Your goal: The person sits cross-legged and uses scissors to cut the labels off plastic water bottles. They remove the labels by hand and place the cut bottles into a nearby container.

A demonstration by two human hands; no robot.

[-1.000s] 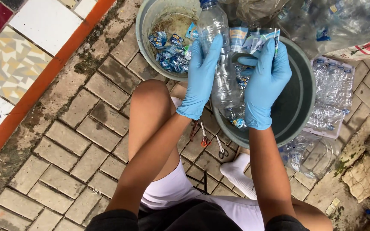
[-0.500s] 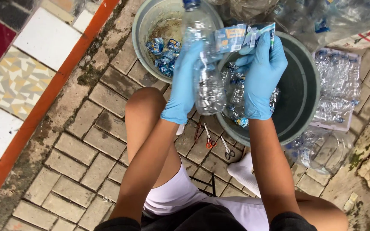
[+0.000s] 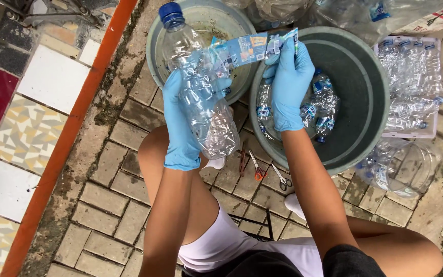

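Gripping the bottle (image 3: 201, 102), left hand (image 3: 180, 123) fingers clamp firmly; right hand (image 3: 288, 77) fingers pinch the label (image 3: 247, 48); advise a steady, even pull.

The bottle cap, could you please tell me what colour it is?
Dark blue. The cap tops the clear bottle in the left hand, seen in the head view.

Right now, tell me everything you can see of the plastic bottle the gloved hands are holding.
The bottle is clear, thin crumpled plastic with a blue cap, apparently empty. It is held roughly upright, cap leaning up-left, above the brick paving in front of two grey tubs. The left hand, in a blue glove, grips its body from behind. The right hand, also gloved, pinches the blue-and-white label, which is peeled away and stretches sideways from the bottle's upper part.
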